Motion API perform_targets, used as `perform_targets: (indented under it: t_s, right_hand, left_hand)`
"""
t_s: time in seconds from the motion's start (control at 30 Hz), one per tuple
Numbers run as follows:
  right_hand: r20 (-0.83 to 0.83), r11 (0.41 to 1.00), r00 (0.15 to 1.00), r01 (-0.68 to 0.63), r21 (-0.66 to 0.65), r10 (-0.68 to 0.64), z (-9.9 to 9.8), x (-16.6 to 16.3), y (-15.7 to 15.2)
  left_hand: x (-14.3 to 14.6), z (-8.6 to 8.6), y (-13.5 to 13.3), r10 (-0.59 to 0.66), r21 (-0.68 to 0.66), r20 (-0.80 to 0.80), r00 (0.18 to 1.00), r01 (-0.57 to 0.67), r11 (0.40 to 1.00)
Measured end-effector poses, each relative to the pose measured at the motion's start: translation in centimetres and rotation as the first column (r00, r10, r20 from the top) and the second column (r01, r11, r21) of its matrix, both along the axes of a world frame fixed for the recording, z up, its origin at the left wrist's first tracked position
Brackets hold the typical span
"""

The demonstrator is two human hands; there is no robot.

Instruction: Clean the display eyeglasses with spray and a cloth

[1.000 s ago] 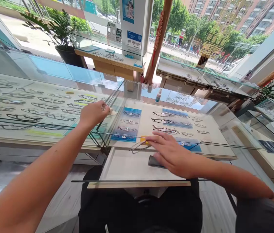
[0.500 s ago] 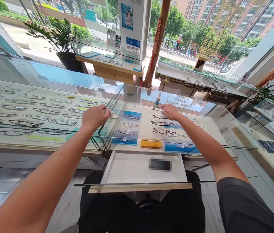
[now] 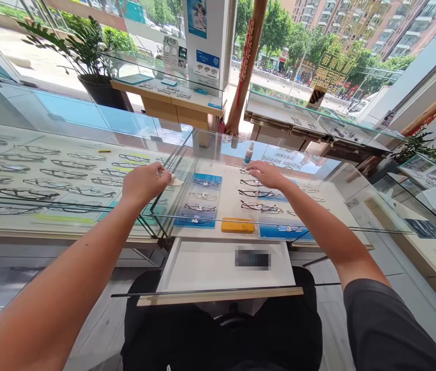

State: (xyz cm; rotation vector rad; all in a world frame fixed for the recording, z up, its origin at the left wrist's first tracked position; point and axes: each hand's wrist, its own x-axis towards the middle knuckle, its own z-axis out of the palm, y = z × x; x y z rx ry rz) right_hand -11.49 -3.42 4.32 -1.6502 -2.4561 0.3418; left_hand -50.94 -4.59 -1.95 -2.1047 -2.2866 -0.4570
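Observation:
My left hand [image 3: 145, 184] is closed over the left part of the glass counter, near the seam between two cases. A small pale cloth [image 3: 177, 182] shows at its fingers and seems gripped by them. My right hand [image 3: 266, 174] is stretched out over the right part of the counter, fingers extended and holding nothing that I can see. Its fingertips are just below a small spray bottle [image 3: 248, 153] with a white top and a blue-green lower part. The bottle stands upright on the glass; whether the fingers touch it I cannot tell.
Under the glass lie several eyeglasses [image 3: 260, 207] and a yellow case [image 3: 238, 225]. An open white drawer [image 3: 198, 265] with a blurred dark object [image 3: 252, 258] juts out over my lap. Behind the counter are a wooden post [image 3: 245, 67] and a potted plant [image 3: 104, 90].
My right hand has moved a little left and forward, closer to the spray bottle. My left hand stays closed near the seam. The whole view has shifted slightly.

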Motion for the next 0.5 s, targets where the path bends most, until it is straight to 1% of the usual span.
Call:
perform_targets:
  t_s: [0.07, 0.1, 0.13, 0.17, 0.23, 0.3, 0.33, 0.37, 0.43, 0.5]
  right_hand:
    - [-0.177, 0.995, 0.981, -0.091, -0.044, 0.082, 1.5, -1.9, -3.1]
    - [-0.233, 0.983, 0.963, -0.163, -0.088, 0.138, 2.1, -3.1, -5.0]
    - [-0.266, 0.956, 0.942, -0.250, -0.152, 0.204, 2.5, -4.3, -7.0]
    - [-0.291, 0.915, 0.917, -0.340, -0.217, 0.272, 2.8, -5.5, -9.0]
    - [-0.311, 0.821, 0.863, -0.487, -0.298, 0.398, 2.6, -7.9, -12.8]
    - [-0.328, 0.727, 0.806, -0.588, -0.355, 0.492, 1.3, -9.8, -15.4]
    - [-0.317, 0.693, 0.792, -0.611, -0.384, 0.522, 0.3, -10.6, -16.2]
    - [-0.283, 0.679, 0.789, -0.614, -0.402, 0.545, -0.9, -11.2, -16.5]
    - [-0.204, 0.697, 0.809, -0.581, -0.421, 0.551, -3.7, -12.1, -16.4]
    - [-0.143, 0.724, 0.830, -0.543, -0.426, 0.539, -6.5, -12.6, -15.4]
  left_hand:
    - [0.0, 0.0, 0.0, 0.011, -0.003, -0.001, 1.000, -0.011, 1.000]
    - [0.0, 0.0, 0.0, 0.012, -0.003, -0.001, 1.000, -0.012, 1.000]
    - [0.0, 0.0, 0.0, 0.009, 0.000, 0.001, 1.000, -0.009, 1.000]
    - [0.1, 0.0, 0.0, 0.007, 0.003, 0.003, 1.000, -0.007, 1.000]
    - [0.2, 0.0, -0.2, 0.003, 0.011, 0.006, 1.000, -0.003, 1.000]
    - [0.3, 0.1, -0.3, 0.015, 0.010, -0.006, 1.000, -0.015, 1.000]
    - [0.4, 0.2, -0.4, 0.025, 0.008, -0.016, 1.000, -0.025, 1.000]
    - [0.5, 0.2, -0.5, 0.032, 0.007, -0.027, 0.999, -0.032, 0.999]
    - [0.7, 0.4, -0.7, 0.036, 0.003, -0.044, 0.998, -0.036, 0.999]
    - [0.7, 0.5, -0.7, 0.036, -0.005, -0.051, 0.998, -0.036, 0.999]
